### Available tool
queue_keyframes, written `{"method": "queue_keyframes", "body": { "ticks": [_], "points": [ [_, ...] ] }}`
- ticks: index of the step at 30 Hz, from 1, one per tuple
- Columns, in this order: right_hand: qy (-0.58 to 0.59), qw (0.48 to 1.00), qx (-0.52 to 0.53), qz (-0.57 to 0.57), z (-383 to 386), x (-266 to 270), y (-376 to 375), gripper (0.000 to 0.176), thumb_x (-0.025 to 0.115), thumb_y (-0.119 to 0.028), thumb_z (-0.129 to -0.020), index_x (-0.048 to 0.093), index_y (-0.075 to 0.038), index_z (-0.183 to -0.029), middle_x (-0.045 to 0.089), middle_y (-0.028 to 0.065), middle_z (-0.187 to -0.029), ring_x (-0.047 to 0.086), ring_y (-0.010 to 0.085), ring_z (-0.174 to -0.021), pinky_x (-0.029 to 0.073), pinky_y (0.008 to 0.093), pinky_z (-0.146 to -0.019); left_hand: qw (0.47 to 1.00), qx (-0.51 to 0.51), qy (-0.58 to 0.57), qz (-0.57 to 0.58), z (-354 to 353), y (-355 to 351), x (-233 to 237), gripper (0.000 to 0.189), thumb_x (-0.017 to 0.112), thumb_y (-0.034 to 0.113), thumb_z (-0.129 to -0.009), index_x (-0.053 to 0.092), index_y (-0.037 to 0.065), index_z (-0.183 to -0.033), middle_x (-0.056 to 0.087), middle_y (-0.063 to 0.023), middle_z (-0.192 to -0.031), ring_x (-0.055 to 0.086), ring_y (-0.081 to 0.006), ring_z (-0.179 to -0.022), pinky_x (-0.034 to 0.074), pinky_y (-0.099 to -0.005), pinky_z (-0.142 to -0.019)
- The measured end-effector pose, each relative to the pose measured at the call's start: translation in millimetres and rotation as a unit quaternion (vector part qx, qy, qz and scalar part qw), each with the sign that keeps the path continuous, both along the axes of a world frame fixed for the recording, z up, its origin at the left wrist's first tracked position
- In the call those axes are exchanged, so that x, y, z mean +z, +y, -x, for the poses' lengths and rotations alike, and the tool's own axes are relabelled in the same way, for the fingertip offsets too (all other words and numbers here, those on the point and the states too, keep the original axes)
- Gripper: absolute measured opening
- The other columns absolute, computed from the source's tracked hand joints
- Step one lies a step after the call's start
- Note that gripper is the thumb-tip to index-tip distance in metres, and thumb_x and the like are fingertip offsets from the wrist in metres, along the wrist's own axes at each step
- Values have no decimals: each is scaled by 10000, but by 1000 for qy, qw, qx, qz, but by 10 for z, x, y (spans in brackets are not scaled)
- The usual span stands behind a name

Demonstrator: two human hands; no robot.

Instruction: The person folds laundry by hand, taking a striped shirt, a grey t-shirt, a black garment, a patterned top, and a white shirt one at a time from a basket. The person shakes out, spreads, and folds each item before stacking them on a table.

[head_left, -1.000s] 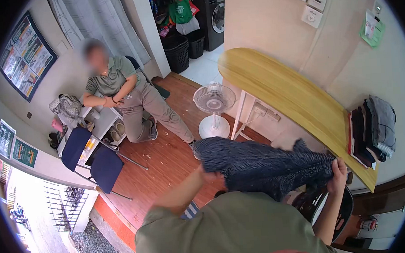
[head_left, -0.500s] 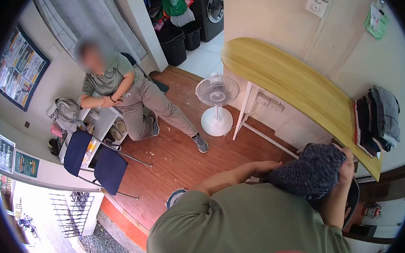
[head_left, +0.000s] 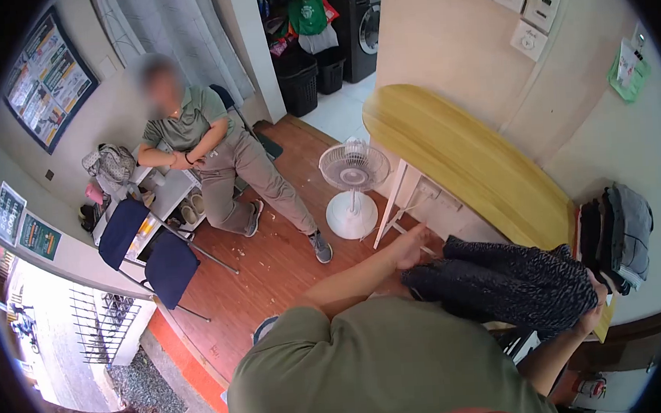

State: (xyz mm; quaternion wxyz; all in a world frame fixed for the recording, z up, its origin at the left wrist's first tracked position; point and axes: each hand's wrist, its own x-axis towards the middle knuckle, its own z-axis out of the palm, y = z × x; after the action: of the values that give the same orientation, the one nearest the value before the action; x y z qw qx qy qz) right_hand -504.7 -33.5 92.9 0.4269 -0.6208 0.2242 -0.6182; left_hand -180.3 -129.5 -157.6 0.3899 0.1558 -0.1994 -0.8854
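Dark speckled garment point(head_left: 505, 283) first: we have it up in front of the chest, lengthwise across our view, in loose ridges, lower edge partly cut off by our own shirt point(head_left: 370, 363). Right hand point(head_left: 596, 313) is clamped on the garment's right end, fingers closed over the cloth, some of them lost behind it. Left hand point(head_left: 412, 248) is out just beside the left end, over toward the table leg; blur there, so we can't tell how far its fingers are apart, nor whether they touch the cloth. For good handling, we'd say: firm right grip right at the edge, left fingers onto the matching edge and not the middle, both ends level, then a gentle pull apart so the ridges flatten. We'd judge the cloth soft and floppy, so a one-handed hold likely lets the left end sag or twist; a slow, even pull beats a hard tug. Elbows a bit wide would also help, since the cloth lies close to our body. Outward from there: the yellow wooden table point(head_left: 456, 149) runs just beyond the garment; they overlap in view, but we can't tell if they touch. A stack of clothes point(head_left: 614, 234) sits at the table's near end, near the right hand. White fan point(head_left: 353, 176) stands on the floor point(head_left: 290, 281) past the left hand; a seated person point(head_left: 193, 131) is well apart from the garment, arms resting across the lap.
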Motion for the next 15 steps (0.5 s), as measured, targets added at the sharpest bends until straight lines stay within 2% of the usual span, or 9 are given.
{"method": "queue_keyframes", "body": {
  "ticks": [1, 4, 5, 7, 9, 10, 11, 14, 15],
  "points": [
    [2, 1000, 7, -7, 56, -161, -2, 276, 740, -295, -808, 571, -79, -837, 632, 180, -925, 603, 261, -813, 483, 412, -791, 985, -67, -91, -134, 172, 72, 86, 661, 374, 600, -944, 582, 16, -1174, 630, -136, -1132, 599, -253, -1047, 470, -389, -924],
    [46, 970, 200, 132, -354, 112, -69, 326, 523, -279, -915, 545, -54, -680, 610, 156, -765, 522, 223, -573, 420, 324, -579, 967, -251, 5, -37, 421, 117, 88, 664, 390, 568, -954, 529, -13, -1244, 599, -173, -1208, 586, -276, -1094, 477, -430, -938],
    [51, 951, 251, 175, -429, 192, -68, 404, 450, -274, -950, 536, -46, -628, 603, 148, -712, 495, 211, -493, 399, 294, -509, 964, -260, -53, 16, 439, 30, 73, 610, 426, 522, -961, 545, -17, -1220, 602, -178, -1199, 580, -271, -1097, 479, -423, -938],
    [6, 994, -43, 104, -379, 2, 272, 391, 421, -287, -950, 538, -59, -654, 561, 131, -663, 504, 216, -525, 389, 297, -518, 969, -217, -90, 76, 376, -227, 28, 570, 509, 481, -939, 556, -7, -1232, 609, -154, -1198, 574, -258, -1118, 475, -403, -944],
    [-35, 953, -300, -9, -541, -14, 365, 383, 392, -300, -950, 541, -71, -680, 520, 114, -615, 513, 221, -556, 379, 301, -528, 975, -189, -61, 96, 398, -281, 7, 560, 586, 474, -900, 576, 29, -1240, 646, -121, -1136, 612, -264, -1044, 488, -411, -917],
    [20, 958, -285, 20, -573, 13, 307, 343, 428, -297, -939, 553, -62, -722, 535, 121, -674, 522, 228, -606, 391, 312, -562, 935, -167, -278, 147, 393, -10, 251, 526, 577, 458, -906, 594, 30, -1212, 651, -129, -1127, 620, -266, -1012, 488, -409, -906],
    [72, 959, -270, 52, -589, 33, 220, 309, 464, -294, -929, 566, -53, -764, 550, 128, -734, 532, 235, -657, 403, 324, -597, 888, -224, -353, 193, 364, 16, 204, 497, 597, 436, -890, 613, 36, -1185, 657, -129, -1113, 620, -262, -1010, 486, -403, -898],
    [232, 934, -237, 135, -505, 55, 63, 262, 573, -285, -897, 603, -25, -890, 594, 148, -914, 560, 257, -809, 438, 360, -701, 649, -439, -460, 418, 259, -422, -198, 408, 655, 369, -843, 672, 55, -1102, 675, -128, -1072, 619, -251, -1005, 480, -385, -873],
    [287, 918, -229, 148, -444, 24, 102, 271, 609, -283, -886, 615, -16, -931, 608, 154, -974, 570, 265, -860, 450, 371, -735, 619, -447, -466, 447, 136, -561, -244, 379, 674, 347, -827, 692, 61, -1075, 681, -128, -1058, 619, -247, -1004, 478, -379, -865]
  ]
}}
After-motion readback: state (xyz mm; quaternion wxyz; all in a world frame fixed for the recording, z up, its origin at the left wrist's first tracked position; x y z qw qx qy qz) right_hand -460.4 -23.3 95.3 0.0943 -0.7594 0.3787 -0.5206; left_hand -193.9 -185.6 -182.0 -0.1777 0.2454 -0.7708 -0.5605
